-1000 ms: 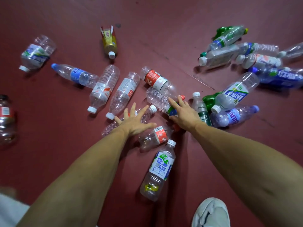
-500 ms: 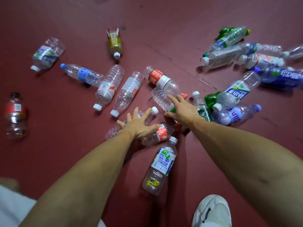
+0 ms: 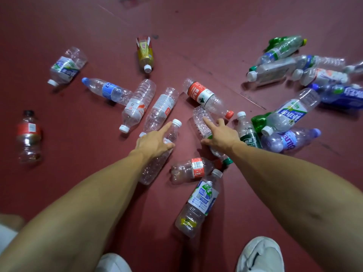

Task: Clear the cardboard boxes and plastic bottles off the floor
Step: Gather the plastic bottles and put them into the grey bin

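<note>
Our left hand (image 3: 155, 143) lies along the white-capped bottle (image 3: 173, 131) on the floor (image 3: 59, 183) — cap away from us, forefinger straight, grip unclear — while our right hand (image 3: 221, 136), fingers spread, rests on the crumpled bottle (image 3: 200, 119).

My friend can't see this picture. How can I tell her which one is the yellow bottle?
On the dark red floor, look beyond the middle bunch of clear plastic bottles. A short plastic bottle lies alone there, white cap pointing back toward the person. Only it has a yellow body with a red-and-white wrapper.
</note>
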`<state>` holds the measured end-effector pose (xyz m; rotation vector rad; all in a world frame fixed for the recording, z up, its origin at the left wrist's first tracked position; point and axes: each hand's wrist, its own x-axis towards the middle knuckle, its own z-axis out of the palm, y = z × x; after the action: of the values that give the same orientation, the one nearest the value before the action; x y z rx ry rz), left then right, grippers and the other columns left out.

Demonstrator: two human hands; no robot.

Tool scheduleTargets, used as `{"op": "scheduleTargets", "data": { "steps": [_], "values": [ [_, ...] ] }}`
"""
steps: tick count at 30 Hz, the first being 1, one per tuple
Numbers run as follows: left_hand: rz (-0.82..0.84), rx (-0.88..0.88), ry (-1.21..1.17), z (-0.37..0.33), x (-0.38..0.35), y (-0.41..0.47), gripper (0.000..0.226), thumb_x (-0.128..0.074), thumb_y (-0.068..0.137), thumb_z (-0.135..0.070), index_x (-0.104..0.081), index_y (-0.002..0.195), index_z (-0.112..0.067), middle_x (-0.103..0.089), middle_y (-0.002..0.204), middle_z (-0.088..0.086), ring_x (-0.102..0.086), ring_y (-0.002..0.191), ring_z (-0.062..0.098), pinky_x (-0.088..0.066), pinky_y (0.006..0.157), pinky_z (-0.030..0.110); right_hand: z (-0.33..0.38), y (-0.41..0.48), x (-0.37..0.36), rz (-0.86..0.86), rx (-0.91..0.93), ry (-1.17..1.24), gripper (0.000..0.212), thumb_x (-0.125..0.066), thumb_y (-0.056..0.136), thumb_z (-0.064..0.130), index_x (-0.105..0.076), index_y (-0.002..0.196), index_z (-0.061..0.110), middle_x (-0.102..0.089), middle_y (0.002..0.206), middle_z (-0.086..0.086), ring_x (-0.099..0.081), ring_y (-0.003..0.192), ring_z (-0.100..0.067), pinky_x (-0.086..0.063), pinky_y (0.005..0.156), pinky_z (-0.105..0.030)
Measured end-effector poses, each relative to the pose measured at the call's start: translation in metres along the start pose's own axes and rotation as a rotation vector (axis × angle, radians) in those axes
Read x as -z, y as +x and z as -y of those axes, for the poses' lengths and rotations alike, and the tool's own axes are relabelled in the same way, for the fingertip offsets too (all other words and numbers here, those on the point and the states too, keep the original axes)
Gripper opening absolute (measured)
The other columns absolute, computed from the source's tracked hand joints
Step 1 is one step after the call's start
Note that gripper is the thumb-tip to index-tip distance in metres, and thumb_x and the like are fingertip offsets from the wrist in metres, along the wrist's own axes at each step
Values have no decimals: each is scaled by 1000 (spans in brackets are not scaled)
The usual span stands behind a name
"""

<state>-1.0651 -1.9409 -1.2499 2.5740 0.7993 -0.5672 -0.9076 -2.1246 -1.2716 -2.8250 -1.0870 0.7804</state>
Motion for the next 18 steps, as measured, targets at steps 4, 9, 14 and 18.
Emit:
{"op": "scheduleTargets", "data": {
  "steps": [4,9,14,18],
  "values": [
    [97,-13,8,1,-12,-2,99,-68,85,-58,5,152,-54,-41,153,8,-51,130,34,-43,101,52,-3,-3,-5,-6,28,26,91,-61,91,58,0,157,44,9,167,-3,-17,150,-32,-46,105,-49],
    [94,-85,10,10,-13,-2,93,-68,80,-58,-6,149,-58,-33,156,-1,-48,133,31,-40,103,51,0,-2,-8,-23,109,-15,92,-61,93,55,6,156,46,19,166,3,-7,152,-27,-48,103,-49],
    [199,-162,101,20,-10,-8,94,-69,80,-56,-7,151,-58,-36,155,-7,-50,130,28,-43,102,48,1,0,-8,27,95,-25,95,-64,92,50,7,155,48,22,165,1,-15,151,-29,-49,102,-47],
    [238,-159,156,19,-11,-9,100,-70,84,-49,4,151,-59,-54,146,0,-54,127,30,-44,100,42,2,-1,-6,67,65,-38,101,-71,92,32,5,157,45,28,163,-2,-31,144,-33,-50,96,-43]
  ]
}}
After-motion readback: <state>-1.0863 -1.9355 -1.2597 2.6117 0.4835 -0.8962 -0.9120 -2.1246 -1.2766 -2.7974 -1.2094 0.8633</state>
